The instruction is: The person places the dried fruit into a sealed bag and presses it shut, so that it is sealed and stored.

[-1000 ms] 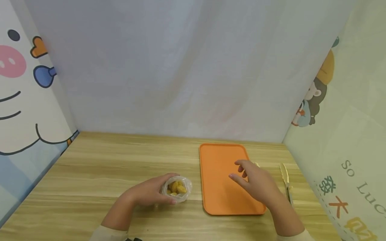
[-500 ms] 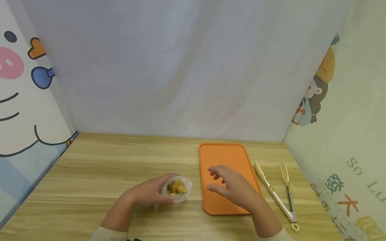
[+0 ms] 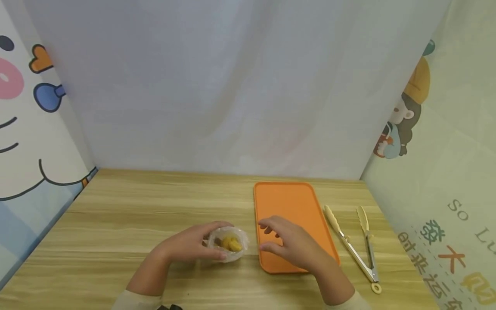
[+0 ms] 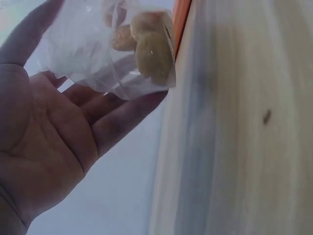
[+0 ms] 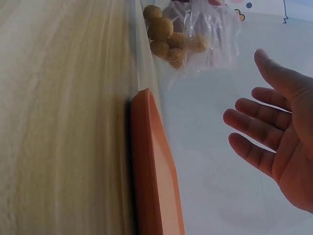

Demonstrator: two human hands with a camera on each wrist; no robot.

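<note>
Head view: clear plastic bag (image 3: 228,243) of small golden-brown nuggets (image 3: 231,244) sits on the bench (image 3: 128,224), just left of the orange tray (image 3: 290,202). My left hand (image 3: 190,246) cups it from the left, fingers and thumb curled round the thin film. Left wrist view confirms: crinkled plastic lies against my fingertips (image 4: 122,110), lumps bunched at the bag's mouth, palm otherwise bare.

My right hand (image 3: 294,247) hovers over the near left part of the tray, fingers spread and loosely bent, holding nothing. Right wrist view shows the palm open (image 5: 279,132), apart from the bag, the tray's rounded rim between them.

Progress, as I judge it: nothing lies on the tray yet, all pieces are inside the bag, and the tongs (image 3: 354,247) lie untouched on the bench to the tray's right. So the work is at its start; opening the bag and moving the pieces is all ahead.

Materials: bag is thin, glossy, wrinkled, will slump without support. Nuggets are rounded, matte, rough-crusted, uneven in size. Tray is a flat rectangle with rounded corners and a low raised lip, smooth, probably plastic. Tongs are pale, two long arms with scalloped tips, joined at the near end with a ring. Bench is pale wood grain, smooth. Cartoon-printed panels (image 3: 23,129) stand at either side, a plain white backdrop behind.
</note>
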